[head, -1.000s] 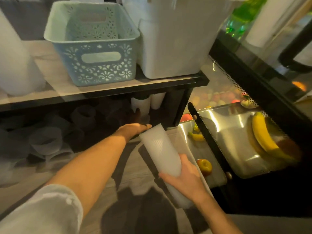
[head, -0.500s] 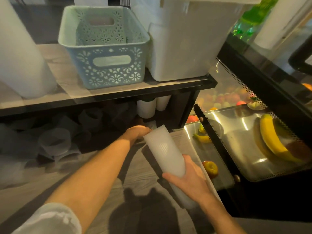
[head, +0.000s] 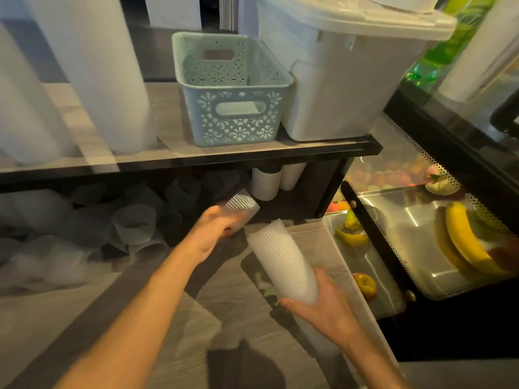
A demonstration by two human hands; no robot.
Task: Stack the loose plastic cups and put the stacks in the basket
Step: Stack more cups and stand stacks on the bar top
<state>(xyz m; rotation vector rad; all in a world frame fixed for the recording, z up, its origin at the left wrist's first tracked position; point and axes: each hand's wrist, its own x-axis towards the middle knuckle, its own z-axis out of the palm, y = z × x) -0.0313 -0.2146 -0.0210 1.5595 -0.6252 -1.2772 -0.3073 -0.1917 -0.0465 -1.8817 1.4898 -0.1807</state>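
Dim shelf nook: our left hand [head: 216,228] grips a small ribbed stack [head: 243,204], our right hand [head: 317,301] cradles the tall stack [head: 283,265] by its base. Cups [head: 134,223] look feather-light, thin, crushable, so we'd hold the sidewalls gently. Basket [head: 196,80] sits on the shelf above.

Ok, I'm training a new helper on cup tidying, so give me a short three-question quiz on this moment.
1. True or false: the blue basket already holds cup stacks.
2. Which hand holds the long cup stack? A) left hand B) right hand
3. Fill in: the left hand grips a single ribbed ____.

Key: 1 false, no cups show inside it. 2 B, the right hand grips its lower end. 3 cup, held just in front of the dark lower shelf where loose cups lie.
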